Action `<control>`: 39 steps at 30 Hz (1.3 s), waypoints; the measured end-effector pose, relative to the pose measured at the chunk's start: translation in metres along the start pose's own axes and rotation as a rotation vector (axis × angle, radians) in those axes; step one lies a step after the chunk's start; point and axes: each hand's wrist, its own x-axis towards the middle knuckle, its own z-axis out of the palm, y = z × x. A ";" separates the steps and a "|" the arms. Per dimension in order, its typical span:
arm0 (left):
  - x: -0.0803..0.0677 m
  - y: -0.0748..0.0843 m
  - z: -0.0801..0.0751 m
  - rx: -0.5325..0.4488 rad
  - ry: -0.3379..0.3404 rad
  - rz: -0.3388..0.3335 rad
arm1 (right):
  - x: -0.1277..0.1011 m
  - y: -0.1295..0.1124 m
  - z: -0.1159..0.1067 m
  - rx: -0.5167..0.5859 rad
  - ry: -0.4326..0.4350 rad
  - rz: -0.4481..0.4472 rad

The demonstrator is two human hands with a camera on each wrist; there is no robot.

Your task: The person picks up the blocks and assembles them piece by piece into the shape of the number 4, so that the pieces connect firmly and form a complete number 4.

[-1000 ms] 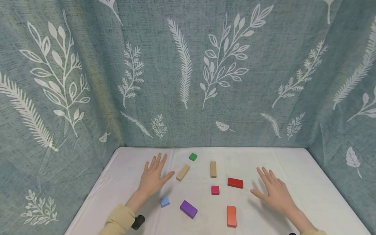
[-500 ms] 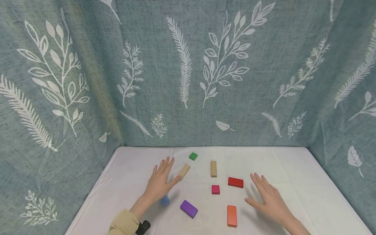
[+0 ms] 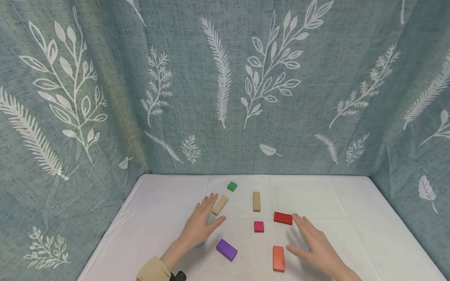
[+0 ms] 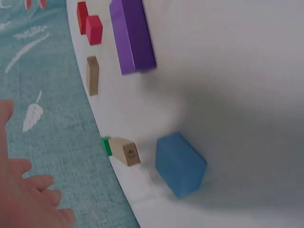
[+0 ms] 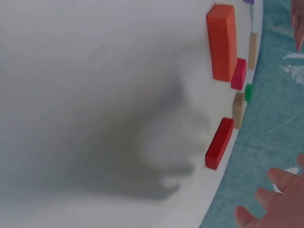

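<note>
White cloth covers the table [image 3: 351, 203] before leaf-print curtains. Both hands hover flat with fingers spread, holding nothing. Under the left hand [image 3: 201, 228] lies the blue block [image 4: 180, 164], with the tan block [image 3: 220, 205] just beyond its fingertips. Near the right hand [image 3: 313, 242], the red block [image 3: 283, 218] sits ahead and the orange block [image 3: 278, 258] beside its thumb.

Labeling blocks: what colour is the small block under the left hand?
Blue. The block shows best in the left wrist view, below the left hand.
</note>
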 end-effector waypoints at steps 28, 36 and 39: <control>-0.017 0.026 0.020 -0.273 -0.206 0.066 | -0.018 -0.031 0.014 0.307 -0.198 0.108; -0.019 0.027 0.027 -0.266 -0.236 0.110 | -0.025 -0.040 0.018 0.378 -0.266 0.078; -0.021 0.027 0.031 -0.266 -0.238 0.134 | -0.027 -0.042 0.021 0.411 -0.287 0.069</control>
